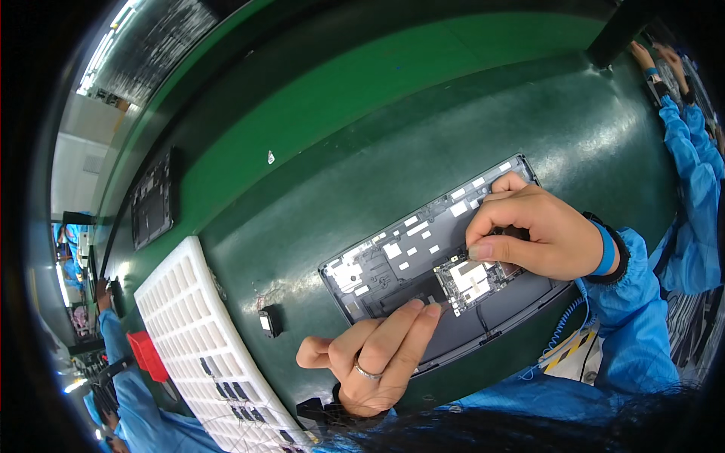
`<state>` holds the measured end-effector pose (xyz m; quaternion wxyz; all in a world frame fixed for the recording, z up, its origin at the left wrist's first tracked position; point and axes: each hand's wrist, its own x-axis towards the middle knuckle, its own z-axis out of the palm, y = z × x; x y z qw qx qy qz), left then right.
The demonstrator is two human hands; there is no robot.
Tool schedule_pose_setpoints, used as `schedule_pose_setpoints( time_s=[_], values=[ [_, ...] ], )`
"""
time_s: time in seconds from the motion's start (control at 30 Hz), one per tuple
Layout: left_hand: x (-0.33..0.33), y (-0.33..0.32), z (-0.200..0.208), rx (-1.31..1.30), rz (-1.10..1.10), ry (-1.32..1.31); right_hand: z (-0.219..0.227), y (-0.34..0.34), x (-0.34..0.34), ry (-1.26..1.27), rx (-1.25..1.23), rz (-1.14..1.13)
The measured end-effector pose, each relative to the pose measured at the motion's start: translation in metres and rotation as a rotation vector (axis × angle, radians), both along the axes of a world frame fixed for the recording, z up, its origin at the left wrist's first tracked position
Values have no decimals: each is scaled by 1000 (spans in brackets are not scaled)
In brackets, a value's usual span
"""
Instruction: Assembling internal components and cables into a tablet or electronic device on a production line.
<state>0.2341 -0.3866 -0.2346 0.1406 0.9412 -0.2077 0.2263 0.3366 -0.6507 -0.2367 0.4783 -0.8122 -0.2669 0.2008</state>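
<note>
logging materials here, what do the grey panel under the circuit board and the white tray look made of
Grey panel: matte, finely moulded detail suggests plastic, though painted metal is possible. White tray: probably foam, dull-surfaced, with thick walls around its pockets.

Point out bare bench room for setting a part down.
Widest: dark green worktop between the dark grey rectangular casing and bright green strip. Smaller: between casing and white gridded foam tray, beyond the small black block. Crowded: around left hand and right hand at the casing.
</note>
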Motion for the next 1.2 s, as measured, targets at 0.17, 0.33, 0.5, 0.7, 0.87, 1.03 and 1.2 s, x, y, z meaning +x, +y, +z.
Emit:
schedule_pose_setpoints(
  time_s=[0.17, 0.33, 0.5, 0.7, 0.87, 1.03, 1.2],
  values=[
    [0, 0, -2, 4, 12, 3, -5, 3, -1, -37, 44, -7],
    [3, -5, -2, 5, 2, -1, -4, -4, 2, -22, 21, 4],
    [13, -6, -8, -82, -56, 67, -7, -5, 3, -28, 22, 7],
    [24, 1, -16, -351, -106, 295, -9, 2, -2, -184, 105, -23],
    [27, 14, -1, -411, -150, 441, -3, 13, -7, -298, 93, -23],
    [34, 15, 5, -524, -197, 573, -4, 12, -6, -405, 60, -20],
    [38, 17, 7, -542, -188, 693, -3, 11, -7, -453, 16, -7]
  ],
)
